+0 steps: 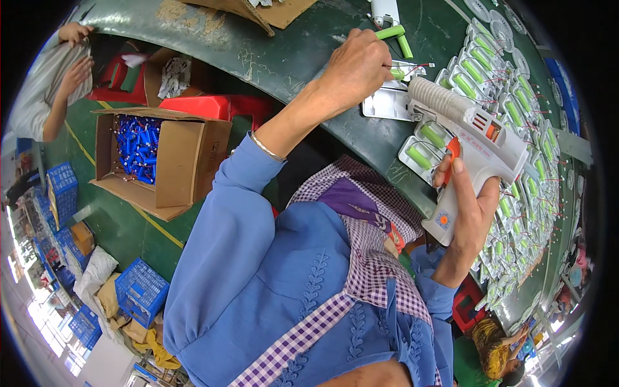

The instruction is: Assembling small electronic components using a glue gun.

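Observation:
My right hand (474, 209) is wrapped around the grip of a white hot glue gun (496, 145), fingers at its orange trigger. The gun's wrapped front end (438, 97) points left, toward my left hand (358, 68). My left fingers are closed over a white plastic housing (389, 106) at the table's edge; what they pinch is hidden. A green cylindrical battery (390, 32) sticks out beside my left knuckles, and another green battery (404, 47) lies next to it. Below the gun's front end are white housings with green batteries (419, 155).
Many white housings with green batteries and wires (516, 109) cover the right of the green table (258, 55). Left of me stand a cardboard box of blue batteries (138, 148), a red stool (196, 106) and blue crates (142, 290). Another person's hands (77, 71) show upper left.

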Available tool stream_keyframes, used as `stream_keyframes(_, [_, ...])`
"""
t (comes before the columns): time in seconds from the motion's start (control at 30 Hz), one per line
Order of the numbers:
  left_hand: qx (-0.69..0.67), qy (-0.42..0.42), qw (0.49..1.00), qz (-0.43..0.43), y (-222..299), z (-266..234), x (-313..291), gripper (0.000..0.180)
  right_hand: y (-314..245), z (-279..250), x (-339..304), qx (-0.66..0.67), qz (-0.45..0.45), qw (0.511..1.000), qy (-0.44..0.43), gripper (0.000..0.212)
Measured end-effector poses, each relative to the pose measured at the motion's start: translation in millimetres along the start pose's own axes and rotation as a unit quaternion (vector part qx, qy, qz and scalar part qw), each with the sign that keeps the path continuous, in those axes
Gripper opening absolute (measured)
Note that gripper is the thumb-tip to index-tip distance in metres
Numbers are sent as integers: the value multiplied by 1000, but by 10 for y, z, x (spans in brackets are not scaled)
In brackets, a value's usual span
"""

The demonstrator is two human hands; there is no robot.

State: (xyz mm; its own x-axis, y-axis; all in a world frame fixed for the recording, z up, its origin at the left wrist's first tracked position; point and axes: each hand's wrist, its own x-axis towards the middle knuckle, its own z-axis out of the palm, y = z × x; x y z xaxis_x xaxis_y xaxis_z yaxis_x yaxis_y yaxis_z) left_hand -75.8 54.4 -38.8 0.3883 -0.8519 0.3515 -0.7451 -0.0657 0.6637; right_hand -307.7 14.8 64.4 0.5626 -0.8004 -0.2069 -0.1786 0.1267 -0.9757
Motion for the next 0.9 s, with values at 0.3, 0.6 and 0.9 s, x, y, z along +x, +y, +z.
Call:
stream_keyframes(0.3, [30, 23, 999, 14, -2, -11, 23, 16, -11, -29, -34, 14, -1, 1000, 17, 33])
stream_keyframes(0.6, [6, -27, 999, 39, -73, -120, 67, 17, -36, 18, -81, 68, 2, 997, 24, 48])
stream_keyframes(0.9, [124, 68, 989, 36, -253, -132, 496, 19, -50, -19, -151, 95, -12, 995, 28, 50])
